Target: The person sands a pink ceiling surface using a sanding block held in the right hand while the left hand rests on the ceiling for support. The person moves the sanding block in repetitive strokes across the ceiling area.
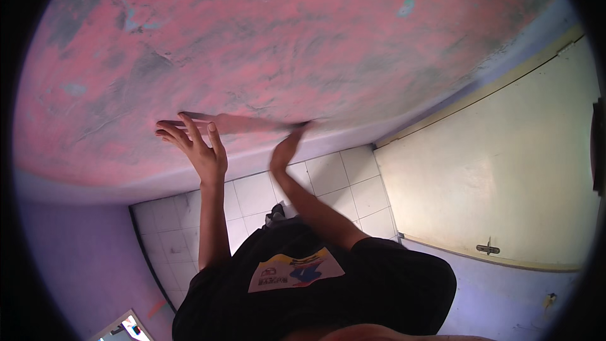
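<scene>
A wall (284,57) with patchy pink and grey paint rises before me, its surface uneven and flaked in places. My left hand (196,147) is raised to its lower part with fingers spread; the fingertips touch the wall or lie very near it. Nothing is visible in that hand. To its right, my right hand (286,149) is bent at the wrist and reaches to the wall. Motion blurs it. A dark patch lies at its fingertips, and I cannot tell whether it is a held thing or shadow. A hand's shadow falls on the wall between the two.
Greenish-blue spots (406,8) show through the pink paint. A pale door (473,166) with a metal handle (487,248) stands at the right. White floor tiles (326,173) lie below, with a shoe (277,210) on them. A purple wall (75,251) closes the left side.
</scene>
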`<state>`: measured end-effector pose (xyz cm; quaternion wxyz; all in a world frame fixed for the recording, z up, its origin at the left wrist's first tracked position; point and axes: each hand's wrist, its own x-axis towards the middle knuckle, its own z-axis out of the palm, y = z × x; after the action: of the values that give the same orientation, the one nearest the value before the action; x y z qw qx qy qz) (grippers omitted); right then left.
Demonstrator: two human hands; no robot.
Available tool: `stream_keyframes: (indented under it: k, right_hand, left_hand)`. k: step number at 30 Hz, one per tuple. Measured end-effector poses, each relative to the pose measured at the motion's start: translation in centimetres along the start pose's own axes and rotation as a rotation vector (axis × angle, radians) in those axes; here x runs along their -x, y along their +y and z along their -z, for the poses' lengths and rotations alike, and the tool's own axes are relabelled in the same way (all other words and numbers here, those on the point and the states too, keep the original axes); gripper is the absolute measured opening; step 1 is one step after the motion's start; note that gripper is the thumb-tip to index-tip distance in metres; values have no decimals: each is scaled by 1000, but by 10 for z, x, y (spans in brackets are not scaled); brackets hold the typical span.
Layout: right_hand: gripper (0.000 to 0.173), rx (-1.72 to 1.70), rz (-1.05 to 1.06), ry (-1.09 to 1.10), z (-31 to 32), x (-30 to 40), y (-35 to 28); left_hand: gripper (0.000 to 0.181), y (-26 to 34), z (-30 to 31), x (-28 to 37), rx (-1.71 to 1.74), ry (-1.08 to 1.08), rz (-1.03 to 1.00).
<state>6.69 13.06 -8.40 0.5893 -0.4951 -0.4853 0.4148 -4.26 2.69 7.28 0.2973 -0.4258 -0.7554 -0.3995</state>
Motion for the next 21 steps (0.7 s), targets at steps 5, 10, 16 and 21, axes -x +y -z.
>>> stream_keyframes:
  k: [5,10,16,21]
  right_hand:
    - [58,-303,-154,-69,1,29,-21]
    - [68,-186,-15,212,38,-102,-52]
    - [62,13,68,-227,-12,37,-16]
    - [61,-133,76,-84,8,-9,-26]
  left_hand:
    - [69,0,9,5,17,-39,31]
    - [70,-2,10,7,-16,-13,34]
    - [72,-6,7,8,-33,-47,-9]
    - [74,-23,12,15,-152,-139,-22]
